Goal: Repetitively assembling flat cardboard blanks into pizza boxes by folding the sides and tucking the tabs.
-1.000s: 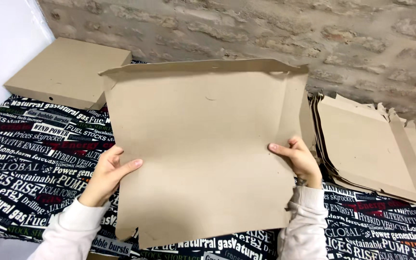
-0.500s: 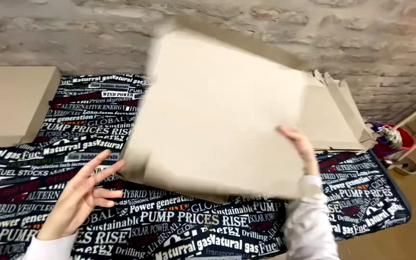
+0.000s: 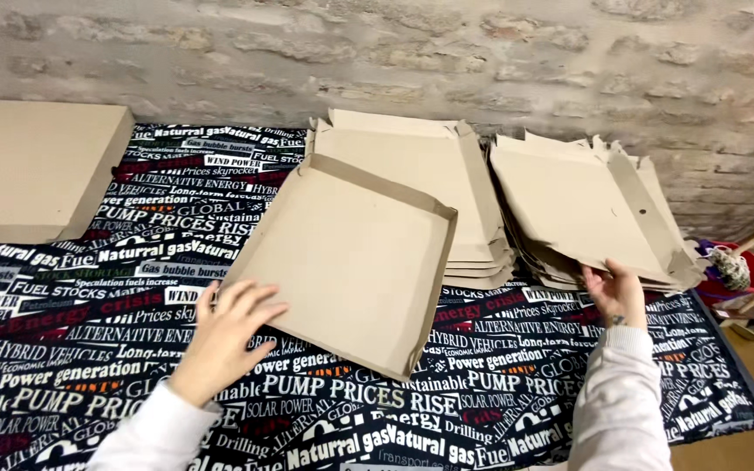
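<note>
A half-folded tray of brown cardboard, square with low raised walls (image 3: 351,262), lies tilted across the middle of the desk. Its far corner leans on a stack of folded brown cardboard trays (image 3: 412,166), and its near corner points towards the person. The desk is covered by a black cloth printed with white and red letters (image 3: 115,349).

The left hand (image 3: 229,336) is spread open, fingers apart, and rests at the near left edge of the tilted tray; it touches the edge but grips nothing, as far as I can see. The right hand (image 3: 617,292) is at the front edge of a second pile, a loose heap of flat brown cardboard blanks with flaps sticking out (image 3: 578,205). Its fingers curl up under the lowest sheets, but I cannot tell if they really hold one.

A closed flat box of brown cardboard (image 3: 32,170) sits at the far left, well apart from both hands. Behind everything runs a rough stone wall (image 3: 482,52), and the two piles stand just beside it.

There is open cloth in front of the tray and between the two arms, and more to the left of the left hand. At the right the desk ends; a red container (image 3: 739,279) shows past that edge.
</note>
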